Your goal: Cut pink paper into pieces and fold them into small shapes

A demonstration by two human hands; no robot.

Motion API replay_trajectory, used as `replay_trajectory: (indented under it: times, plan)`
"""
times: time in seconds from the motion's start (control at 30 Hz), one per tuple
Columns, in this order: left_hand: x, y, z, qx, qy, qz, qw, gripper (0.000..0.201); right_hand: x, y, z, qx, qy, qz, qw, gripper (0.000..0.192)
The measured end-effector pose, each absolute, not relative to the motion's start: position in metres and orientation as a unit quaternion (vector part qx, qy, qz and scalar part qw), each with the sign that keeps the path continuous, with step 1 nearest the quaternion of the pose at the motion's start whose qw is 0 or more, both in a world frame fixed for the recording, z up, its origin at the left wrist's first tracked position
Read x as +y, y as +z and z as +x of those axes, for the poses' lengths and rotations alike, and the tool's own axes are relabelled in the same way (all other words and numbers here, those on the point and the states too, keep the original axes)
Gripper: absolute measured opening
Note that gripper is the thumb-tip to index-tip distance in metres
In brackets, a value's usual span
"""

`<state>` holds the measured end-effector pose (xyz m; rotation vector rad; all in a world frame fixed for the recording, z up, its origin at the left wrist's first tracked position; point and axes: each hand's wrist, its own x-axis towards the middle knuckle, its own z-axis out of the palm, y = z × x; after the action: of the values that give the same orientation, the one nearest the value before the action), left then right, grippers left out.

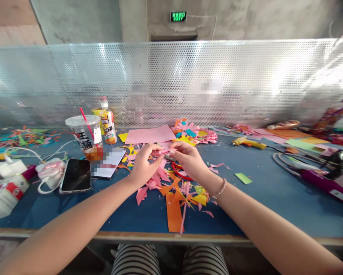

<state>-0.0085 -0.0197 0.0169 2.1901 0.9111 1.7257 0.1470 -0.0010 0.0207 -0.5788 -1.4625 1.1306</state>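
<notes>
A small piece of pink paper (160, 151) is pinched between my two hands, above a heap of cut scraps. My left hand (145, 165) has its fingers closed on the paper's left side. On the other side my right hand (187, 157), with a beaded bracelet at the wrist, grips the same paper between thumb and fingers. Scissors with red handles (180, 173) lie under my right hand, partly hidden. Below are pink, yellow and orange paper scraps (174, 208). A flat pink sheet (150, 135) lies just behind my hands, beside paper flowers (186, 129).
To the left are a drink cup with a red straw (88, 133), a bottle (107, 124), a phone (75, 175) and chargers (49, 172). On the right lie a yellow glue gun (249, 143), cables and a purple power strip (328, 187). A perforated metal screen (165, 76) stands behind.
</notes>
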Motion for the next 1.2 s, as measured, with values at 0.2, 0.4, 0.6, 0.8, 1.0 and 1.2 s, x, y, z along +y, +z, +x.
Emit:
replay_trajectory:
  times: [0.2, 0.4, 0.6, 0.8, 1.0, 1.2]
  plan:
    - [-0.024, 0.018, -0.007, 0.319, 0.587, 0.736, 0.112, 0.010, -0.005, 0.023, 0.147, -0.619, 0.499, -0.243, 0.556, 0.022]
    - [-0.022, 0.016, -0.008, 0.320, 0.609, 0.705, 0.173, 0.012, -0.009, 0.028, 0.148, -0.568, 0.565, -0.201, 0.564, 0.015]
    - [-0.021, 0.016, -0.009, 0.313, 0.618, 0.695, 0.192, 0.010, -0.007, 0.026, 0.148, -0.550, 0.574, -0.237, 0.558, 0.011]
    - [-0.024, 0.017, -0.009, 0.310, 0.618, 0.696, 0.194, 0.009, -0.006, 0.023, 0.149, -0.571, 0.571, -0.234, 0.541, 0.017]
    - [-0.024, 0.019, -0.011, 0.292, 0.607, 0.724, 0.146, 0.009, -0.009, 0.028, 0.152, -0.593, 0.574, -0.197, 0.529, 0.013]
    - [-0.021, 0.020, -0.013, 0.288, 0.598, 0.747, 0.046, 0.007, -0.011, 0.028, 0.154, -0.605, 0.565, -0.200, 0.524, 0.015]
